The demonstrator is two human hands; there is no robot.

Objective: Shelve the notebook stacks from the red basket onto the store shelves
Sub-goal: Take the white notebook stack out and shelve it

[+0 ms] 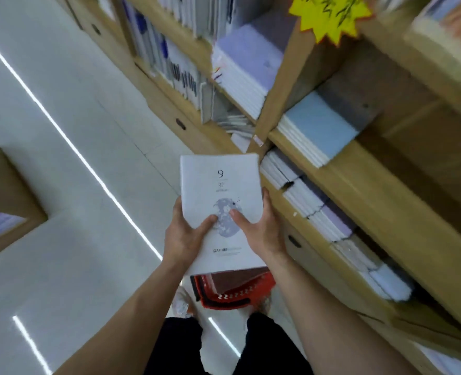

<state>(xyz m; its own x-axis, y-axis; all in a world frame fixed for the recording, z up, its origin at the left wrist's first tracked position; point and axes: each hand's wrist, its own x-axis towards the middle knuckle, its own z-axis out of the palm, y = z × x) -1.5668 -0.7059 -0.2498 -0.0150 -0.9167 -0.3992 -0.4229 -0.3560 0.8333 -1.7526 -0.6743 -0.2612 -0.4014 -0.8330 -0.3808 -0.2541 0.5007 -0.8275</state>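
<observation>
I hold a white notebook stack [218, 190] with a moon drawing and a "9" on its top cover, out in front of me at mid-frame. My left hand [186, 236] grips its left edge, thumb on the cover. My right hand [259, 228] grips the right edge, thumb on the cover too. The red basket [232, 289] stands on the floor below the stack, between my feet, partly hidden by the stack. The wooden store shelves [340, 174] run along the right, just beside the stack.
Shelf bays hold piles of white, lilac and light-blue notebooks [313, 128]. A yellow starburst price tag [329, 14] hangs at the top. A glossy white floor [61, 185] lies to the left, with another wooden display unit [4, 196] at the far left.
</observation>
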